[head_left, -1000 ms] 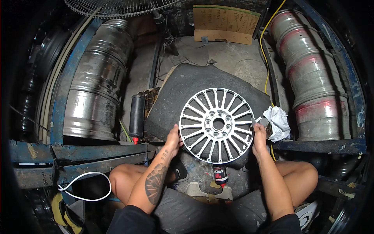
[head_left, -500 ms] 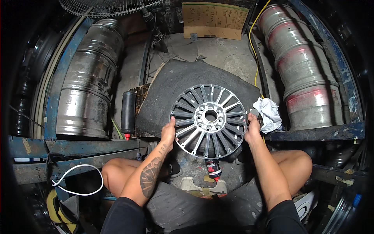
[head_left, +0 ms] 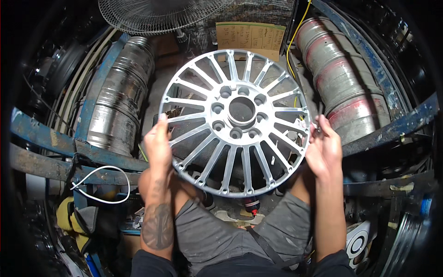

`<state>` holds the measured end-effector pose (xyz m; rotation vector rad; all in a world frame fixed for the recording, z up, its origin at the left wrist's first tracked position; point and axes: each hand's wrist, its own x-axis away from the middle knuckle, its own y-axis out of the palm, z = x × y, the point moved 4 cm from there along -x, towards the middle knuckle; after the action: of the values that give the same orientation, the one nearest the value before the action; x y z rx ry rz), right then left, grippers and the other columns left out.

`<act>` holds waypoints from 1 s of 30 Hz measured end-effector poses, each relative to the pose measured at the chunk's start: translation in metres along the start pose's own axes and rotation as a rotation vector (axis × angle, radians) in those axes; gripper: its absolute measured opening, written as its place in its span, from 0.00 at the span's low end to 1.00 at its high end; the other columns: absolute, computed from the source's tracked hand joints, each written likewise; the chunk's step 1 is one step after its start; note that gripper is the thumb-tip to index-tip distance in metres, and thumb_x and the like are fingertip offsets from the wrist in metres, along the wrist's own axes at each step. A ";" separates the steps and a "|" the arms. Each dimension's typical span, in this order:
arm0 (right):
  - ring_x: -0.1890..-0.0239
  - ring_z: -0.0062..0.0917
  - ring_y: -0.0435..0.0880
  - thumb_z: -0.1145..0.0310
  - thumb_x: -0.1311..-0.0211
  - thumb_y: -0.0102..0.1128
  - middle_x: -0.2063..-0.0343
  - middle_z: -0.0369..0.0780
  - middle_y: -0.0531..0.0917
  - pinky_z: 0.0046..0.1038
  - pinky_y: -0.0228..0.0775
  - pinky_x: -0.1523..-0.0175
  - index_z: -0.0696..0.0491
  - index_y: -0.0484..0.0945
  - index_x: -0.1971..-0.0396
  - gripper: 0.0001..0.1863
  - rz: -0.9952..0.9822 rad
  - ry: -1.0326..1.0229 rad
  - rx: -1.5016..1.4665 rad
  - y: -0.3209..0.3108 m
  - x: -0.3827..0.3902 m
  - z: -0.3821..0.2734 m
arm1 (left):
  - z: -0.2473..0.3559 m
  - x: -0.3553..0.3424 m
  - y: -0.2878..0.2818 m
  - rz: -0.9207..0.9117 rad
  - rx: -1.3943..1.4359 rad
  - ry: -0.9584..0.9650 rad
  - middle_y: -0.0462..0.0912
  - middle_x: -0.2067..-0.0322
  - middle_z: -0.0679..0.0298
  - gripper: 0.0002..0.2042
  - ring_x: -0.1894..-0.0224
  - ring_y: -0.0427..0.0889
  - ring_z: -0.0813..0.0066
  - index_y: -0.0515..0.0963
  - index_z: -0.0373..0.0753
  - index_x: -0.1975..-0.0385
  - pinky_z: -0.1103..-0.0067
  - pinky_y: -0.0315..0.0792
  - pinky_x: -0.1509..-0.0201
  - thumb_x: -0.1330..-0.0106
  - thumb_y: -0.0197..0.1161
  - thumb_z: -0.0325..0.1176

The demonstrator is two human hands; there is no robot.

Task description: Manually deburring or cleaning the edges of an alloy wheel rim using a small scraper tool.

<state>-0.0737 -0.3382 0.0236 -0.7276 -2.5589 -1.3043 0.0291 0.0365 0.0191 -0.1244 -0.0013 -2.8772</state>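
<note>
A silver, many-spoked wheel face with a round centre bore and a ring of bolt holes is held up in front of me, tilted. My left hand is closed on its left rim, thumb at the front edge. At the right rim, my right hand supports the edge with curled fingers. A small dark thing shows at those fingertips, too blurred to name. Below the wheel face, a dark bottle with a red cap is partly hidden. The floor mat is largely covered by the wheel face.
Silver wheel barrels lie in rows at left and right, behind blue metal beams. A fan and a cardboard sheet are at the back. A yellow cable hangs down; a white cable loop sits left.
The wheel face has been lifted from over the mat, up toward me, and now looks larger. Both hands have risen with it. My head view has shifted.
</note>
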 end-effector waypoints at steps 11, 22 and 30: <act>0.54 0.21 0.79 0.71 0.25 0.47 0.61 0.37 0.78 0.27 0.69 0.39 0.57 0.73 0.60 0.06 -0.078 -0.149 -0.010 -0.041 0.116 0.005 | -0.012 0.118 -0.054 0.037 -0.017 0.000 0.61 0.84 0.81 0.18 0.81 0.53 0.91 0.82 0.34 0.70 0.84 0.44 0.77 0.25 0.54 0.42; 0.55 0.23 0.80 0.72 0.26 0.48 0.59 0.41 0.81 0.24 0.70 0.43 0.59 0.75 0.58 0.08 -0.091 -0.093 -0.039 -0.067 0.107 0.024 | -0.072 0.105 -0.059 0.086 0.003 -0.059 0.66 0.81 0.78 0.18 0.78 0.58 0.90 0.83 0.33 0.69 0.86 0.49 0.75 0.25 0.54 0.41; 0.48 0.28 0.81 0.72 0.26 0.48 0.52 0.45 0.82 0.31 0.70 0.37 0.60 0.76 0.58 0.09 -0.065 -0.081 -0.084 -0.086 0.112 0.027 | -0.065 0.111 -0.049 0.011 0.071 -0.031 0.77 0.66 0.72 0.19 0.71 0.65 0.87 0.76 0.33 0.42 0.88 0.62 0.65 0.25 0.50 0.38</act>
<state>-0.2116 -0.3213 -0.0127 -0.7322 -2.6259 -1.4386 -0.0962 0.0546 -0.0352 -0.1541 -0.1085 -2.8600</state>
